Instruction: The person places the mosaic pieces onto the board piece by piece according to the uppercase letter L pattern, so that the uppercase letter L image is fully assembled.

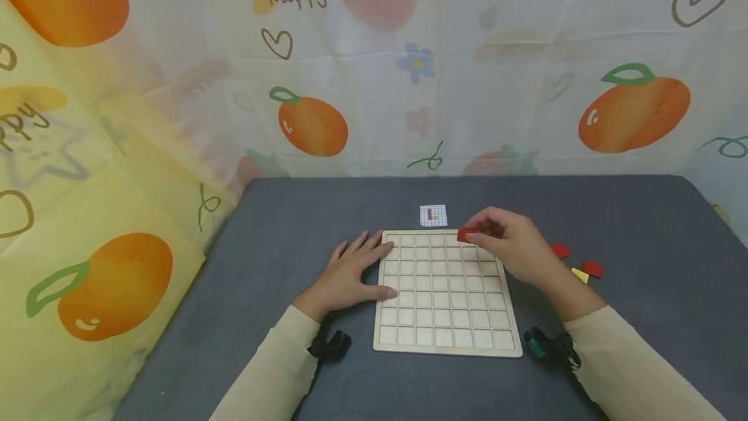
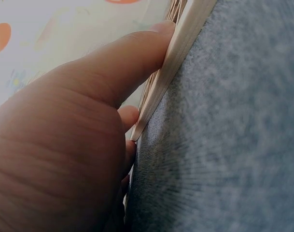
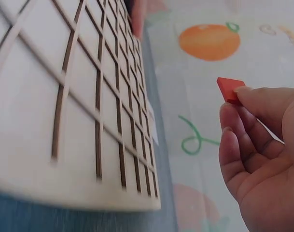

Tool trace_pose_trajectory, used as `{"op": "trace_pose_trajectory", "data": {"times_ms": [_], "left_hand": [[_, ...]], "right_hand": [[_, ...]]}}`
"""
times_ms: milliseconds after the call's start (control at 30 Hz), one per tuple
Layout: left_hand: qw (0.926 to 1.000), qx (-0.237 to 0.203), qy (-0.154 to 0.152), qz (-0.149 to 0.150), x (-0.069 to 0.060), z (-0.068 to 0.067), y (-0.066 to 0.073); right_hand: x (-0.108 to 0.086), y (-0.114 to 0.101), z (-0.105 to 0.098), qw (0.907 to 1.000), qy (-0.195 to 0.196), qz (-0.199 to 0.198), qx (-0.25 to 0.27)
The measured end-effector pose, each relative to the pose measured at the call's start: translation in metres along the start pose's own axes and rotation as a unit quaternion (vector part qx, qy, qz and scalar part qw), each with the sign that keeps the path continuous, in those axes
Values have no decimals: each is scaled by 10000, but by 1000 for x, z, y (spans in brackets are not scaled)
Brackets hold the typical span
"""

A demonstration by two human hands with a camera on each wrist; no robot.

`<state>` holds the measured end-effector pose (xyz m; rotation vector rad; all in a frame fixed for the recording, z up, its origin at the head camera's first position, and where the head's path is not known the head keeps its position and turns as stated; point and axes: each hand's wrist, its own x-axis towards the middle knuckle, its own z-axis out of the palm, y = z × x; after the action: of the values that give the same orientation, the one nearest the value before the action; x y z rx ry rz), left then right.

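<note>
A pale wooden grid board (image 1: 447,351) lies on the dark grey table, its square cells bare in the head view. My left hand (image 1: 350,275) rests at the board's left side with fingers spread, the thumb and index finger touching its edge. In the left wrist view the thumb of that hand (image 2: 79,116) lies on the rim. Above the board's far right part, my right hand (image 1: 514,245) pinches a red square tile (image 1: 465,234) between thumb and fingers. The right wrist view shows this red tile (image 3: 230,90) held clear of the board.
Two loose red tiles (image 1: 593,269) and a yellow triangular tile (image 1: 580,275) lie right of the board, near the right forearm. A small printed grid card (image 1: 433,216) with red and yellow marks lies beyond the far edge. A fruit-patterned cloth (image 1: 362,122) hangs behind the table.
</note>
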<state>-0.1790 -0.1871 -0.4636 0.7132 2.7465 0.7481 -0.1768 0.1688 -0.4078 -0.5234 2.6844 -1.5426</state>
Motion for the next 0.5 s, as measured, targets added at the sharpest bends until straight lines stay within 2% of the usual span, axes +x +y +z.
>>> {"op": "trace_pose_trajectory", "data": {"times_ms": [233, 500], "left_hand": [[9999, 99, -24, -37, 0, 0, 0], [9998, 175, -37, -65, 1, 1, 0]], "right_hand": [[20, -8, 20, 9990, -297, 112, 301], [36, -5, 40, 9973, -484, 310, 460]]}}
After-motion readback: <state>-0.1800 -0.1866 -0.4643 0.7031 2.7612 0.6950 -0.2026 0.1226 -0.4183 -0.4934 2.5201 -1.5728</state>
